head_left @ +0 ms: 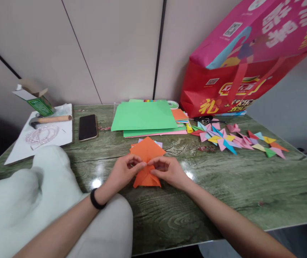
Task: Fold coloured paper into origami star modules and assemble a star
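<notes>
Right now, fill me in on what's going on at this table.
A person holds a folded piece of orange paper just above or on the green table, the left hand and right hand pinching it near its middle. Behind it lies a stack of green sheets; to the right are colorful folded paper pieces.

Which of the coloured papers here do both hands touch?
The folded orange paper: the left hand and right hand meet at its middle. The green sheet lies farther back, the folded star shapes to the right, both untouched.
</notes>
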Tool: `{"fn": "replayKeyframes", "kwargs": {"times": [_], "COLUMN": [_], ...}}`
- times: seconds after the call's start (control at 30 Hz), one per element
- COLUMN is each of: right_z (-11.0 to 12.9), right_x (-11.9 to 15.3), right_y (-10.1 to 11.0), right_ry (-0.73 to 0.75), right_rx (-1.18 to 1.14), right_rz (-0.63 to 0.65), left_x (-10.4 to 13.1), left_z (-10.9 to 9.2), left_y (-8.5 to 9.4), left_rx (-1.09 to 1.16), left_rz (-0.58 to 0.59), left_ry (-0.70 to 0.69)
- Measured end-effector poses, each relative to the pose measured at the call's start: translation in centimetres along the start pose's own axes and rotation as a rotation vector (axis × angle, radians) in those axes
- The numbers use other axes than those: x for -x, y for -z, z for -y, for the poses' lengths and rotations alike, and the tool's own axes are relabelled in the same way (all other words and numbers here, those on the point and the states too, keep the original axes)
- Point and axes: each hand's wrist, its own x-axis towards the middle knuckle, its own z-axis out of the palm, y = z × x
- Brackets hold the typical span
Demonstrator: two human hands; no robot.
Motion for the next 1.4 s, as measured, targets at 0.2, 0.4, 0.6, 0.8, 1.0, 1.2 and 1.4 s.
{"fn": "replayKeyframes", "kwargs": {"times": [0.2, 0.4, 0.6, 0.8, 1.0, 1.2, 1.4], "right_z": [0.4, 0.5, 0.8, 0.2, -0.1, 0.0, -0.1], "right_x": [0.4, 0.6, 0.5, 0.4, 0.4, 0.3, 0.2], "right_y": [-0.5, -0.7, -0.5, -0.7, -0.7, 0.2, 1.5], "right_ry": [0.008, -0.007, -0.033, -0.074, -0.126, -0.078, -0.054], "right_rx": [0.097, 0.110, 0.082, 0.045, -0.083, 0.011, 0.062], "right_rz": [0.118, 0.155, 0.159, 0.117, 0.054, 0.071, 0.156], "left_x": [0.0, 0.2, 0.3, 0.0, 0.0, 0.2, 0.0], "left_z": [0.1, 0.0, 0.3, 0.5, -0.2, -0.8, 0.0], "left_y": [0.1, 0.2, 0.4, 0.4, 0.1, 0.2, 0.8], "left_rx": [0.084, 0.069, 0.151, 0.286, 0.467, 0.304, 0.018], "left_rz": [-0.078, -0.078, -0.043, -0.012, -0.049, 0.005, 0.018], "left_ry": [0.044, 0.145, 0.139, 0.197, 0.235, 0.072, 0.009]}}
